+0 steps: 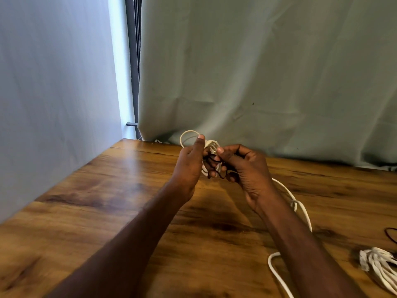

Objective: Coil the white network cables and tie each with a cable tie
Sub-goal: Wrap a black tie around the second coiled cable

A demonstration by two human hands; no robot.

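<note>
Left hand gripping coiled white cable, right hand pinching dark tie

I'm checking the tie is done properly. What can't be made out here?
- Dark cable tie, head view: its ends and any knot hidden by the right hand and left hand.
- White cable coil: mostly behind the fingers.
- Second bundle: cut off by the right edge.
</note>
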